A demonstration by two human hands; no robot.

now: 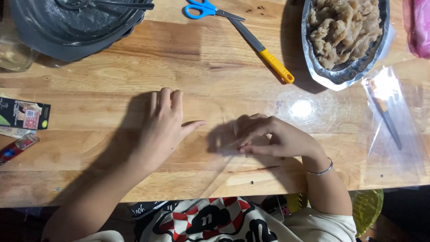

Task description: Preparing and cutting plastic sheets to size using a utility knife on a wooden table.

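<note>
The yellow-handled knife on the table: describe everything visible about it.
The knife lies flat on the wooden table, slanted, its bright yellow handle, plastic by the look, pointing down-right and its dark, narrow blade up-left. The blade tip meets the blades of the blue-handled scissors; whether they touch or overlap is unclear. The handle end rests close to the foil tray of pale food. Neither hand is near it.

The person's arms are bare. The right wrist wears a thin silver bangle (320, 170). The cream top (313, 226) carries a red, black and white print.
</note>
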